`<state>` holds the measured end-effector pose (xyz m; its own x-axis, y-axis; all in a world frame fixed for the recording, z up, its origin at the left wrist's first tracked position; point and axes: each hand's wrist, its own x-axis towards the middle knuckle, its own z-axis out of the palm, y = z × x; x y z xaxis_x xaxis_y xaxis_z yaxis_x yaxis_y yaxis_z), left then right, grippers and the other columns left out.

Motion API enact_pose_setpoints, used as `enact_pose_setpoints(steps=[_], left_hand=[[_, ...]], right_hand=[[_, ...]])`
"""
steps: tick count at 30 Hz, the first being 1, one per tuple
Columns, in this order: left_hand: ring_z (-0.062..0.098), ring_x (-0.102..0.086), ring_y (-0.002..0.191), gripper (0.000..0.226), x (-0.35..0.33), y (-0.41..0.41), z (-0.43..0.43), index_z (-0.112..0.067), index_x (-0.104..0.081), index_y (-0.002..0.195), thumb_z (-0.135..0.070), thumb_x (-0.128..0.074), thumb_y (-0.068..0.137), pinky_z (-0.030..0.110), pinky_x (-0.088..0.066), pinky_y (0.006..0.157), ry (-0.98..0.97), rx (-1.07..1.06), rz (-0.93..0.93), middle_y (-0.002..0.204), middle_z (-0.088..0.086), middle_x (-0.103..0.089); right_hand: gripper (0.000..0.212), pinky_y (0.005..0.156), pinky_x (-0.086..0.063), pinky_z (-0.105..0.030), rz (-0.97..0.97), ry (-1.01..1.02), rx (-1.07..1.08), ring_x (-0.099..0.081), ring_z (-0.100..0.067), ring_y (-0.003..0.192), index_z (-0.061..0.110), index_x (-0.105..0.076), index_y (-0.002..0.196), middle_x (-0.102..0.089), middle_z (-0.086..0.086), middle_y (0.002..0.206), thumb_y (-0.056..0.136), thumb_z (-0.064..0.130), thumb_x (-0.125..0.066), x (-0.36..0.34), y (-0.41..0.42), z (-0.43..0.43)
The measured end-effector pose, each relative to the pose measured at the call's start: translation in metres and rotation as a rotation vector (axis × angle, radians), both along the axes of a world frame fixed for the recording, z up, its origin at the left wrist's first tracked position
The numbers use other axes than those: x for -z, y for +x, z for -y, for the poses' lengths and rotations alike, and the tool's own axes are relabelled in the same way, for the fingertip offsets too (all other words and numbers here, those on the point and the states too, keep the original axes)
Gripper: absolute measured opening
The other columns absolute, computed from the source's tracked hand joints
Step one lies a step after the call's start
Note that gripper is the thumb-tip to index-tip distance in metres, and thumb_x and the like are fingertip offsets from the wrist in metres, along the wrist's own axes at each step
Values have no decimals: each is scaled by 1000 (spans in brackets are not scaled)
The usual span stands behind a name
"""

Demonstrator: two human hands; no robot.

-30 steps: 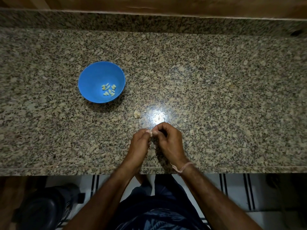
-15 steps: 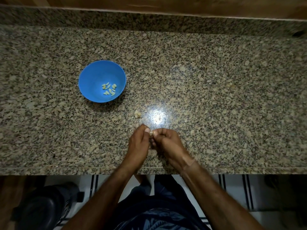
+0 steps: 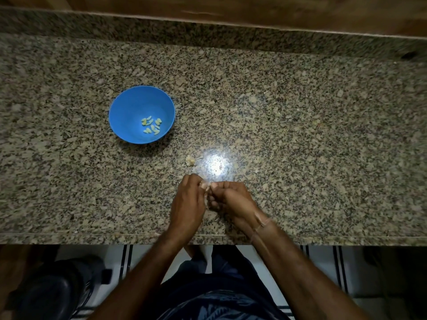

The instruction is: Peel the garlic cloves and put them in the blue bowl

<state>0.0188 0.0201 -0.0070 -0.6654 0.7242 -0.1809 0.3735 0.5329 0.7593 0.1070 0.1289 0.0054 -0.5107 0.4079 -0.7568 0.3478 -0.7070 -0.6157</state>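
Garlic clove (image 3: 206,186), mostly hidden, pinched between the curled fingertips of our left hand (image 3: 187,202) and right hand (image 3: 233,198) over the near part of the granite countertop (image 3: 300,135). We judge its peeling under way, not finished. Several peeled cloves (image 3: 151,125) already lie in the blue bowl (image 3: 129,112), well apart to the left. Between bowl and hands lies a pale scrap (image 3: 190,160); skin or clove, we cannot tell.

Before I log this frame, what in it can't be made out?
- Head view: garlic clove, pinched between left hand and right hand, mostly hidden by them; how far peeled is unclear.
- Peeled cloves in the blue bowl: too small to count.
- Pale scrap on the counter: skin or clove, too small to tell.
- Dark object under the counter: unlit, cut by the bottom edge.
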Motion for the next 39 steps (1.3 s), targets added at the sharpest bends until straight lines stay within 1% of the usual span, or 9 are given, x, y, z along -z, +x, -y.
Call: enact_pose_setpoints(steps=[3,6,9,13,19,26,29,33,39], left_hand=[[11,-58,90,22,-1,-5,2,-21,-55,107,-2,-54,98,23,-46,70,-16,-91,53,110,-4,-53],[5,-60,85,7,-8,1,3,-26,-61,107,-22,-61,101,29,-49,68,-14,-146,50,105,-10,-60],[10,-59,75,11,-12,3,4,-28,-58,93,-33,-58,103,31,-44,61,-18,-192,8,87,-11,-63],[-5,-61,95,19,-18,1,4,-28,-63,116,-18,-63,101,18,-48,73,115,-177,164,115,-16,-65],[-2,-66,76,9,-27,5,6,-29,-71,87,-32,-73,94,23,-52,65,100,-205,190,80,-15,-72],[15,-63,63,28,-29,3,4,-12,-75,77,-25,-66,100,32,-51,65,184,-413,684,69,1,-72],[17,-57,62,31,-22,4,6,-19,-64,71,-33,-65,99,31,-44,63,42,-348,372,64,-7,-63],[8,-63,98,23,-23,6,5,-31,-61,110,-18,-72,94,28,-51,75,140,-216,207,112,-11,-65],[3,-52,93,13,-29,11,-2,-36,-72,99,-26,-74,92,27,-38,66,29,-111,-149,98,-22,-67]], right_hand=[[18,59,-54,-25,11,-68,63,-59,-15,61,2,-68,85,-64,-9,71,102,9,-65,7,1,0],[21,65,-52,-30,15,12,59,-59,-16,63,6,-71,82,-65,-8,71,101,13,-67,7,5,6],[17,67,-53,-34,42,211,9,-62,-23,69,5,-72,87,-69,-12,77,101,15,-69,-2,8,10],[12,77,-64,-37,116,533,-85,-77,-26,80,8,-75,92,-79,-9,87,99,18,-72,-9,11,11],[7,82,-64,-39,112,706,-110,-75,-21,87,13,-75,91,-78,-3,88,97,16,-73,-13,14,18],[7,78,-61,-30,37,859,-53,-72,-14,84,13,-73,92,-75,3,85,97,9,-71,-15,13,32],[7,83,-63,-39,53,744,-18,-74,-19,87,14,-75,91,-77,0,88,97,13,-72,-14,15,31],[10,84,-63,-50,43,621,-25,-75,-31,88,13,-77,90,-78,-8,87,97,19,-73,-9,21,21],[13,62,-55,-28,-60,259,-6,-66,-18,67,-2,-74,95,-73,-10,78,100,9,-68,-16,19,2]])
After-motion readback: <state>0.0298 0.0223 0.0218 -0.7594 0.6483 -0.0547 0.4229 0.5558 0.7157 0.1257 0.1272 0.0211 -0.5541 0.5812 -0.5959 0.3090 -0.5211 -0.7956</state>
